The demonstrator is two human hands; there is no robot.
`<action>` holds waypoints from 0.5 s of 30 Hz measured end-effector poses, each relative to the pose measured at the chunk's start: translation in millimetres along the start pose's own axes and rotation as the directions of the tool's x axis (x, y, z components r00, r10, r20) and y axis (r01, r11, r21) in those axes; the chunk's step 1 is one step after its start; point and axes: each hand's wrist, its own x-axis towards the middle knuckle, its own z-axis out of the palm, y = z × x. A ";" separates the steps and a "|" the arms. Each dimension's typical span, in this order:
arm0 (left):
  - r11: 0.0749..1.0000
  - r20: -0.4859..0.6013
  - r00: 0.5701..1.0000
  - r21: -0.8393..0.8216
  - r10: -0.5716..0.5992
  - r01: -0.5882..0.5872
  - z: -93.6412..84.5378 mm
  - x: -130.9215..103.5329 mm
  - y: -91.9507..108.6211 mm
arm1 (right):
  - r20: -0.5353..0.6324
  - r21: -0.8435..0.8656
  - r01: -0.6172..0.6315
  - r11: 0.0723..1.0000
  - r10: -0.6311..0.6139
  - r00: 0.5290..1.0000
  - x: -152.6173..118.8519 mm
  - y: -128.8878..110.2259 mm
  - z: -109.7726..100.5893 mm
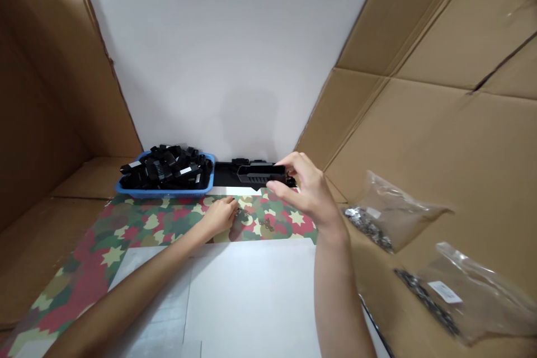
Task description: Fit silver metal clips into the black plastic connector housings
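A black, hollow casing (257, 178) with a ribbed side sits crosswise at the right hand (309, 185), while small brownish pieces (266, 225) lie loosely clustered on the camouflage-patterned table (146, 215).

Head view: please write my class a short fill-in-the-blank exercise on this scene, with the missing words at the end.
1. The basket heaped with black parts is ____ in colour.
2. The right hand is raised, while the other hand, the ____ one, is down at the patterned surface near some small pieces.
3. The number of clear plastic bags at the right of the picture is ____.

Missing words: blue; left; two.
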 end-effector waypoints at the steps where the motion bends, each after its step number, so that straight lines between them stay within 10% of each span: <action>1: 1.000 -0.005 1.000 -0.012 -0.006 0.006 -0.9 0.2 -0.3 | 0.009 -0.003 -0.005 1.000 0.005 1.000 0.0 -1.0 -0.4; 9: 0.952 -0.066 0.997 -0.307 -0.036 0.014 -59.7 -13.1 4.5 | 0.037 0.041 -0.038 0.998 0.037 0.999 -2.0 3.9 -8.0; 15: 0.696 -0.306 0.952 -0.682 0.010 -0.227 -131.7 -49.2 29.5 | 0.054 0.062 0.068 0.996 -0.071 0.996 -6.1 -1.1 -8.9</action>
